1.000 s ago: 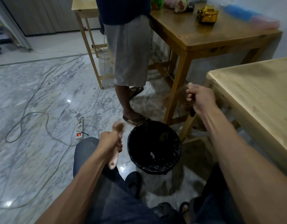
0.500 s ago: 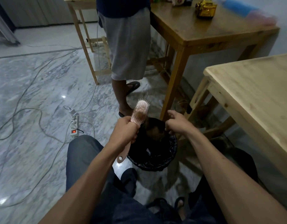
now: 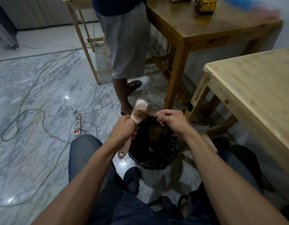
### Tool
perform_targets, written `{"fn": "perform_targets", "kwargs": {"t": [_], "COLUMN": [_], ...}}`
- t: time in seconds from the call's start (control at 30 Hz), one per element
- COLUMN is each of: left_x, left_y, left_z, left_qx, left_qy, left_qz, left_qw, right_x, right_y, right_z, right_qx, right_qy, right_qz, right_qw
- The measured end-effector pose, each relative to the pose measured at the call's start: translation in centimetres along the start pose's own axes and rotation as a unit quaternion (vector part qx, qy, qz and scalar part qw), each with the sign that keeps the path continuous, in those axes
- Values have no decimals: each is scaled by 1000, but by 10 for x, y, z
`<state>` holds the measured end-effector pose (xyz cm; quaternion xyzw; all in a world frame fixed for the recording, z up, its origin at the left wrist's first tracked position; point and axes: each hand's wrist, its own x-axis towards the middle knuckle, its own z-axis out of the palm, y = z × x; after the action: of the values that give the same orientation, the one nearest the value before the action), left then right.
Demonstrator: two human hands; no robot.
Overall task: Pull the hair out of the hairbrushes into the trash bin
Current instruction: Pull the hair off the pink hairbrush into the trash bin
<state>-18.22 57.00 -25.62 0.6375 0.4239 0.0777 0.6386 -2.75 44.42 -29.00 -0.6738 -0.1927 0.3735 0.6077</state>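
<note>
Here, the pink hairbrush (image 3: 139, 109) stands just left of the right hand (image 3: 171, 121), above the black trash bin (image 3: 154, 144).

The left hand (image 3: 124, 129) clenches its handle, head tilted up-right; the right hand's fingers (image 3: 158, 116) are pinched, contents unclear.

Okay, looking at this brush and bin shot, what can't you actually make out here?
Head view only:
- Right hand: pinched fingers hide whether it holds hair.
- Hairbrush: hair among bristles too fine to judge.
- Trash bin: dark liner hides contents.
- Standing person: cut off by top edge.
</note>
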Motion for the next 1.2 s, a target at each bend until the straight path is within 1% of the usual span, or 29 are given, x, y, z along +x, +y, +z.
{"fn": "perform_targets", "kwargs": {"t": [0.07, 0.1, 0.2, 0.33, 0.37, 0.4, 0.47, 0.53, 0.57, 0.6, 0.63, 0.67, 0.7, 0.73, 0.77, 0.8, 0.83, 0.87, 0.97, 1.03, 1.1, 1.13, 1.2], "left_x": [5, 7, 10, 6, 5, 4, 5, 9, 10, 10, 12, 13, 14, 13, 11, 8, 6, 3, 0, -2, -3, -2, 2], "left_y": [-6, -9, -10, -3, -1, 1, 6, 9, 10, 10, 8, 5, 2, 0, -1, -1, -2, 0, -2, -4, -4, -4, -3], "left_z": [0, 0, 0, 2, 3, 2, -5, -13, -17, -19, -20, -19, -17, -14, -10, -7, -5, -3, -2, 1, 5, 6, 5], "left_qx": [-41, -62, -119, -158, -169, -185, -230, -266, -276, -275, -256, -217, -172, -135, -111, -87, -63, -36, 45, 58, 27, -5, -92], "left_qy": [23, 30, 55, 63, 58, 53, 50, 58, 68, 82, 99, 113, 118, 115, 106, 96, 86, 80, 73, 67, 52, 51, 64], "left_qz": [-28, -42, -85, -74, -69, -67, -72, -80, -85, -86, -80, -66, -44, -19, -1, 17, 34, 46, 72, 80, 69, 49, -17], "left_qw": [999, 997, 988, 983, 981, 979, 969, 959, 955, 954, 958, 967, 977, 984, 988, 991, 994, 995, 994, 993, 996, 997, 994], "right_x": [-1, -3, -6, -6, -5, -6, -6, -6, -7, -7, -6, -6, -5, -3, -3, -3, -3, -3, -7, -10, -10, -9, -7], "right_y": [-3, -6, -19, -23, -22, -21, -21, -22, -23, -23, -25, -28, -30, -31, -32, -34, -37, -39, -47, -45, -38, -34, -29], "right_z": [-4, -5, -11, -9, -9, -9, -15, -22, -23, -24, -24, -23, -20, -16, -11, -5, 1, 4, 13, 20, 26, 27, 24], "right_qx": [47, 89, 250, 314, 346, 390, 487, 556, 577, 575, 537, 446, 311, 153, 17, -72, -114, -120, -83, -110, -133, -136, -140], "right_qy": [40, 62, 113, 127, 129, 133, 158, 192, 204, 215, 225, 230, 216, 177, 119, 58, 17, -1, -23, -52, -40, -12, 53], "right_qz": [-14, -19, -30, -34, -33, -34, -40, -43, -42, -34, -16, 12, 44, 79, 112, 141, 152, 142, 72, 42, 17, 9, 6], "right_qw": [998, 994, 961, 940, 929, 911, 858, 807, 789, 789, 813, 865, 925, 969, 986, 986, 982, 982, 994, 992, 990, 991, 989]}}
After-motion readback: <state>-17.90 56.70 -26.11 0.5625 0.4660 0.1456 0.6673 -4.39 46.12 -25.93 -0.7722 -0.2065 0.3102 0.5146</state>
